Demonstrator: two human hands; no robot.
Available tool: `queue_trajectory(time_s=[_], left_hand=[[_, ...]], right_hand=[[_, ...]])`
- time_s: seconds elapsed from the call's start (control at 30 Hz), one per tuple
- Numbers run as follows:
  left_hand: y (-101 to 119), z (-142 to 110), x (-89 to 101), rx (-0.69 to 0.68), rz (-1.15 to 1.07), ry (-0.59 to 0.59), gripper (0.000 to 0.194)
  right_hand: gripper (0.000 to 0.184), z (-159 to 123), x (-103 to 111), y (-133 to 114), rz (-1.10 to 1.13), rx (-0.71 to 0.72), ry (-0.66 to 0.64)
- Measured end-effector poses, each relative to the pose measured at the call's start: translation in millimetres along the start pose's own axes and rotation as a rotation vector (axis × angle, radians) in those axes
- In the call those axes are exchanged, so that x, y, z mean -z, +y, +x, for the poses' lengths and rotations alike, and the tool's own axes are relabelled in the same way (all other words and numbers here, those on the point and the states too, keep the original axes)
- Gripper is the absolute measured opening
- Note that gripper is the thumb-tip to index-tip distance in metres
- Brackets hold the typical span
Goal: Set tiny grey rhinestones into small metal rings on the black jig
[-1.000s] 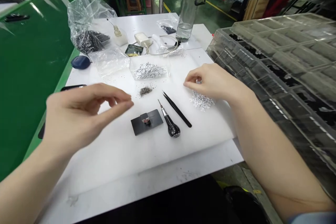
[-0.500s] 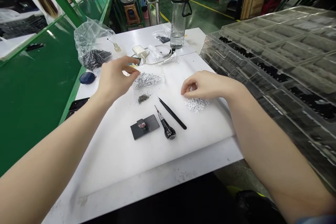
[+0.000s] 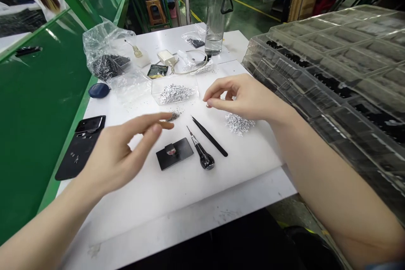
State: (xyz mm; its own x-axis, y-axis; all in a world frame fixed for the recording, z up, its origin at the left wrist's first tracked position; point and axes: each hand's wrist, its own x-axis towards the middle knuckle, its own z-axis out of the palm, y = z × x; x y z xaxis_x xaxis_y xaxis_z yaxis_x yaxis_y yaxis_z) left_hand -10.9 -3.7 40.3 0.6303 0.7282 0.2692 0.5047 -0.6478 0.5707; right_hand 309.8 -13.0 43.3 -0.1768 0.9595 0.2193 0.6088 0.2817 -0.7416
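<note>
My left hand (image 3: 122, 149) hovers over the white mat, fingers stretched out and thumb apart, holding nothing I can see. Its fingertips are near a small pile of tiny dark screws or grains (image 3: 174, 115). My right hand (image 3: 243, 97) is raised, finger and thumb pinched at something too small to name. Below that hand lies a heap of small white parts (image 3: 238, 125). Between the hands are a black plate (image 3: 182, 152) with a small shiny piece on it, a screwdriver (image 3: 202, 155) and black tweezers (image 3: 210, 136). Behind them a clear tray (image 3: 153, 93) contains more white parts (image 3: 177, 93).
Stacked clear compartment boxes (image 3: 316, 50) line the right side. A water bottle (image 3: 215, 17) stands at the back. At left are a plastic bag of black parts (image 3: 109, 65), a dark blue oval object (image 3: 99, 90) and a black phone-like slab (image 3: 74, 156) with small pieces on it.
My left hand has come back from the clear tray towards the near left, its fingers stretching out. My right hand has risen from the white heap and moved slightly left.
</note>
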Motion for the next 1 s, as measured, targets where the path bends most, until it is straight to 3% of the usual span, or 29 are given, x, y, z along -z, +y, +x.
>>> queue_trajectory(time_s=[0.13,0.3,0.4,0.53,0.73,0.87,1.0], left_hand=[[-4.3,-23.8,-23.4,-0.023,-0.004,0.005,0.056],[-12.0,-27.1,-36.9,0.030,-0.038,0.039,0.031],[-12.0,-25.4,-35.1,0.046,-0.086,0.016,0.029],[-8.4,-23.9,-33.7,0.062,-0.136,-0.006,0.024],[-8.8,-24.7,-37.2,0.047,-0.176,0.003,0.021],[-15.0,-26.2,-42.6,0.013,-0.178,0.039,0.018],[-16.6,-26.0,-46.3,-0.008,-0.186,0.063,0.018]], right_hand=[[0.009,-3.6,-26.9,-11.3,0.269,0.080,-0.040],[0.005,-11.8,-61.1,-17.1,0.470,0.339,-0.113],[0.012,-15.2,-76.9,-16.0,0.448,0.453,-0.129],[0.016,-17.6,-88.1,-14.8,0.369,0.553,-0.044],[0.018,-24.3,-90.9,-21.0,0.325,0.451,0.025],[0.017,-25.9,-91.0,-22.4,0.271,0.480,0.024],[0.026,-27.5,-93.5,-25.5,0.367,0.334,-0.018]])
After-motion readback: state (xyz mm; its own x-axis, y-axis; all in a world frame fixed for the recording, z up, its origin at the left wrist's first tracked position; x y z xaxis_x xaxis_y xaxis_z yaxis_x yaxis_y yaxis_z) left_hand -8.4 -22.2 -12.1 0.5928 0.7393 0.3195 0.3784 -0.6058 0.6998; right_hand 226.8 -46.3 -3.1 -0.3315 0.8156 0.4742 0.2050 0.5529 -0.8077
